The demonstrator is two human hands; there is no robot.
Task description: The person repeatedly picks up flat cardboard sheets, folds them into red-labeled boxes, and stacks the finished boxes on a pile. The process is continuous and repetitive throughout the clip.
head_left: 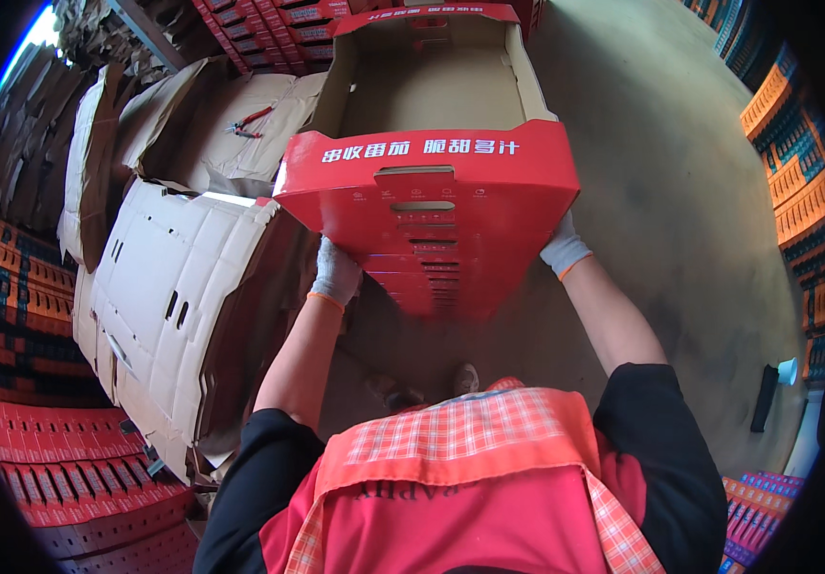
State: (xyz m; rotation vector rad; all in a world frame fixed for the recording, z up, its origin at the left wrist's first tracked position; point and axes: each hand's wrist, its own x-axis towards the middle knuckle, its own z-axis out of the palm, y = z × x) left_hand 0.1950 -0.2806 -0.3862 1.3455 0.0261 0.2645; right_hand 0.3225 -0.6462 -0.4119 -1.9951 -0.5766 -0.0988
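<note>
A stack of red open-topped cardboard boxes [451, 177] stands in front of me, with the topmost one's bare brown inside [422, 91] facing up. White print and a slot-shaped hand hole mark its near wall. My left hand [336, 272], in a light grey glove with an orange cuff, grips the stack's left side below the top rim. Against the right side, at about the same height, my right hand [564, 249] wears a matching glove. The fingers of both hands are largely hidden by the cardboard.
Flattened cardboard sheets [159, 287] are piled close on my left. Red-handled pliers [252, 122] lie on cardboard beyond them. Red box stacks [63, 469] stand at lower left, orange and dark ones [800, 191] along the right. Concrete floor [661, 191] stretches to the right.
</note>
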